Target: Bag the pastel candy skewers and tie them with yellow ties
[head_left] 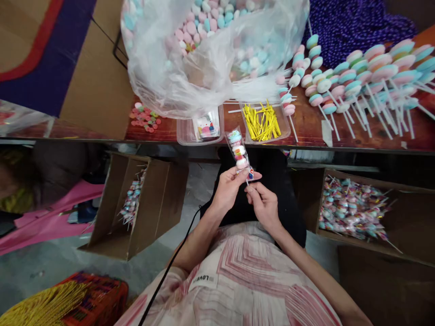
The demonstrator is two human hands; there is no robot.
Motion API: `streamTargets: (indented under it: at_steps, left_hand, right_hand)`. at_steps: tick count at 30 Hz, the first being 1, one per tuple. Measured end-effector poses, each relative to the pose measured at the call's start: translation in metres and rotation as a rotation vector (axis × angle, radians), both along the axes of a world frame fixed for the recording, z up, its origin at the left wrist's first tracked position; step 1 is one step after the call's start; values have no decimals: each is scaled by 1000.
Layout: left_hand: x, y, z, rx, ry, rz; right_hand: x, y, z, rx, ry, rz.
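A marshmallow skewer [239, 151] in a clear wrapper stands upright in front of the table edge, its pastel pieces stacked on a white stick. My left hand [227, 186] is closed around the wrapper's lower end, where a small printed blue and red patch shows. Just below, my right hand [263, 203] pinches at the white stick. Whether a tie is also between those fingers is too small to tell. Beyond the hands, gold twist ties [261, 121] fill a clear plastic tray, and printed wrappers [206, 127] lie in another beside it.
A large plastic bag [180, 81] of loose marshmallows stands on the table. Unwrapped marshmallow skewers [377, 81] are piled at right, near purple cord [356, 27]. Gummy rings [145, 118] lie left. Open cardboard boxes with skewers flank my lap, one left [152, 208], one right [404, 222].
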State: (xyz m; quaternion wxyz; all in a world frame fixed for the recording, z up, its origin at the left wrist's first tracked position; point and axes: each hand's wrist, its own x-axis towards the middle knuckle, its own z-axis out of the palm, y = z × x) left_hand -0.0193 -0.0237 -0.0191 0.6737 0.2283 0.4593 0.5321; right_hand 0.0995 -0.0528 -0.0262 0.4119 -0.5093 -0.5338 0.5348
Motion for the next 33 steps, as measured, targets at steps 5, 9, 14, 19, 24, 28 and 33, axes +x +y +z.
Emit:
streamTargets:
  at_steps: [5, 9, 14, 19, 24, 28, 33]
  left_hand:
    - [-1, -6, -1, 25, 35, -21]
    - [2, -6, 1, 17, 52, 57]
    - [5, -11, 7, 133, 115, 59]
    - [-9, -8, 20, 151, -133, 35]
    - [-16, 1, 25, 193, -201, 166]
    - [-15, 7, 25, 162, -155, 229]
    - [-15, 8, 20, 89, -149, 142]
  right_hand:
    - [-3, 2, -1, -26, 62, -12]
    - [-6, 9, 1, -101, 100, 3]
    - [-17, 20, 18, -265, 373, -69]
    - [-27, 26, 30, -506, 617, 29]
    - [-9, 46, 44, -221, 56, 400]
    - [14, 92, 63, 333, -666, 319]
    - [23, 165, 65, 514, -1117, 308]
